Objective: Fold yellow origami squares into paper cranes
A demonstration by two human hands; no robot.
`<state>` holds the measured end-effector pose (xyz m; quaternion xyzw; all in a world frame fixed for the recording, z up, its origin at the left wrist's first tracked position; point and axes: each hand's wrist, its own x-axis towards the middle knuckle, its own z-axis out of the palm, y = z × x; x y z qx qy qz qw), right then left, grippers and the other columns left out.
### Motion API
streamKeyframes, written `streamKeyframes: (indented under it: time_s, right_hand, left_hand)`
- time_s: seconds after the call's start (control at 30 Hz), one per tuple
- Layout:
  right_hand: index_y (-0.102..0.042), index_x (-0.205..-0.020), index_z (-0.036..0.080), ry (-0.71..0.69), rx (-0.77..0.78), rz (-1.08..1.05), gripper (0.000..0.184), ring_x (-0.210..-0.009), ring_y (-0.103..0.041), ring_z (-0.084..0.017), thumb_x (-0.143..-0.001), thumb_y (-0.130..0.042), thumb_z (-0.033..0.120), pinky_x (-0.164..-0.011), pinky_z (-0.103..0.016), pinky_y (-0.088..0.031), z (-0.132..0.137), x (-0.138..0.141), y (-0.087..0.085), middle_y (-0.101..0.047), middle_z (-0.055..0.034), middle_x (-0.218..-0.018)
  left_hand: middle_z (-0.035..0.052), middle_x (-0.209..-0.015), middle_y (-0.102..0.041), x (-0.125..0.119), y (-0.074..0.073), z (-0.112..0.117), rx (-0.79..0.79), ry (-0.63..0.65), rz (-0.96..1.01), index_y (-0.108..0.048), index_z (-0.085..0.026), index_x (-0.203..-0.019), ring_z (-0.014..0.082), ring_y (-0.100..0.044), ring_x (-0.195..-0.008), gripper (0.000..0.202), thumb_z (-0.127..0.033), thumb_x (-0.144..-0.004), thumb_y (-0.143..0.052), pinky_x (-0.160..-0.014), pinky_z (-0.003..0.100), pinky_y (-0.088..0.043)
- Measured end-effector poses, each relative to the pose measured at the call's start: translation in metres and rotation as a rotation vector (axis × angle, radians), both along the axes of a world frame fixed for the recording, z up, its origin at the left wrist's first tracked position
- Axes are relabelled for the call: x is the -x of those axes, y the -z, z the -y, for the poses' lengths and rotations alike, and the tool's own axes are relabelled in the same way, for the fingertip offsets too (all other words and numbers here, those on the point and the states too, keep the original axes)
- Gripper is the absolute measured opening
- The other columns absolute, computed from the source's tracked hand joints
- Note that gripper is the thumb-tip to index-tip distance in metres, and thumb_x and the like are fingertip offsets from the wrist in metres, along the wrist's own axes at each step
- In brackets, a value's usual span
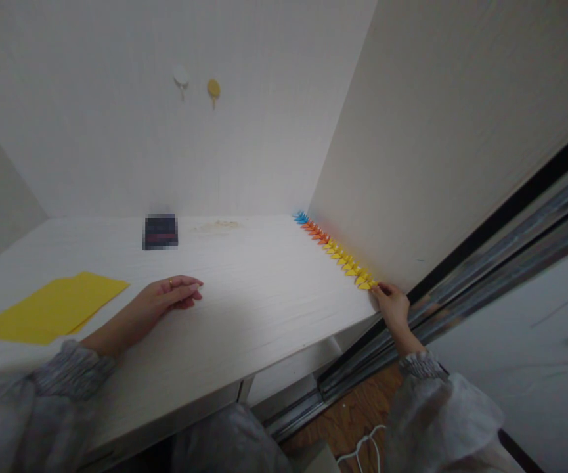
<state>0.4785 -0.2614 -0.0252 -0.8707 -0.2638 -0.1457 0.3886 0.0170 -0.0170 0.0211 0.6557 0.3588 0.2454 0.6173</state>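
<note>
My left hand point(168, 299) rests on the white desk point(254, 309), fingers loosely curled, holding nothing; a ring shows on one finger. My right hand point(391, 303) reaches to the desk's right edge by the wall, its fingertips pinched on the nearest yellow folded paper piece point(366, 283). That piece ends a row of small folded paper pieces point(335, 249) along the wall: yellow near me, orange further on, blue at the far end point(301, 217). Yellow paper sheets point(52, 307) lie on the desk left of my left hand.
A small dark object point(160, 230), blurred out, sits near the back of the desk. Two round hooks point(197, 82) are on the back wall. A dark-framed sliding door track point(461, 302) runs beside the desk on the right. A white cable point(362, 447) lies on the wooden floor.
</note>
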Motion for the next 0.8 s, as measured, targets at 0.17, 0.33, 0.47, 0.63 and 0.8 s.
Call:
streamKeyframes:
  time_s: [0.17, 0.33, 0.47, 0.63, 0.8]
  right_hand:
    - [-0.067, -0.088, 0.008, -0.005, -0.022, 0.006, 0.045, -0.071, -0.059, -0.024, -0.062, -0.054, 0.043, -0.065, -0.033, -0.043, -0.001, 0.002, -0.001, -0.067, -0.0144, -0.080]
    - [-0.067, -0.086, 0.008, -0.004, -0.063, 0.010, 0.044, -0.066, -0.057, -0.022, -0.062, -0.055, 0.043, -0.062, -0.033, -0.042, -0.002, 0.005, -0.003, -0.066, -0.0128, -0.077]
    - [-0.065, -0.088, 0.007, 0.019, -0.137, 0.035, 0.044, -0.064, -0.054, -0.019, -0.062, -0.056, 0.043, -0.061, -0.032, -0.042, -0.002, 0.013, -0.012, -0.063, -0.0112, -0.074]
    - [-0.062, -0.087, 0.008, -0.016, -0.241, 0.085, 0.039, -0.061, -0.047, -0.016, -0.067, -0.054, 0.040, -0.060, -0.031, -0.040, -0.012, 0.036, -0.035, -0.059, -0.0091, -0.074]
    - [-0.060, -0.084, 0.012, -0.233, -0.296, 0.102, 0.029, -0.060, -0.046, -0.014, -0.071, -0.051, 0.036, -0.057, -0.027, -0.040, -0.052, 0.082, -0.057, -0.056, -0.0049, -0.071]
  left_hand:
    - [0.0050, -0.081, -0.064, 0.000, 0.000, 0.001, 0.004, -0.026, 0.003, -0.061, -0.017, -0.089, 0.0144, -0.059, -0.073, 0.031, -0.038, -0.066, -0.061, -0.068, 0.024, -0.048]
    - [0.0045, -0.081, -0.064, 0.000, 0.000, 0.001, -0.001, -0.013, -0.002, -0.060, -0.018, -0.088, 0.0149, -0.059, -0.075, 0.029, -0.038, -0.067, -0.059, -0.070, 0.026, -0.048]
    - [0.0054, -0.082, -0.063, 0.000, 0.002, -0.002, -0.013, -0.004, -0.013, -0.060, -0.018, -0.089, 0.0160, -0.059, -0.076, 0.029, -0.037, -0.068, -0.058, -0.072, 0.027, -0.048]
    - [0.0050, -0.083, -0.064, -0.002, 0.002, 0.000, -0.020, 0.025, 0.001, -0.060, -0.018, -0.090, 0.0158, -0.059, -0.076, 0.031, -0.040, -0.068, -0.057, -0.072, 0.027, -0.049]
    - [0.0055, -0.079, -0.064, -0.008, -0.002, 0.007, 0.005, 0.042, -0.012, -0.060, -0.016, -0.088, 0.0153, -0.058, -0.072, 0.032, -0.040, -0.066, -0.060, -0.069, 0.028, -0.049]
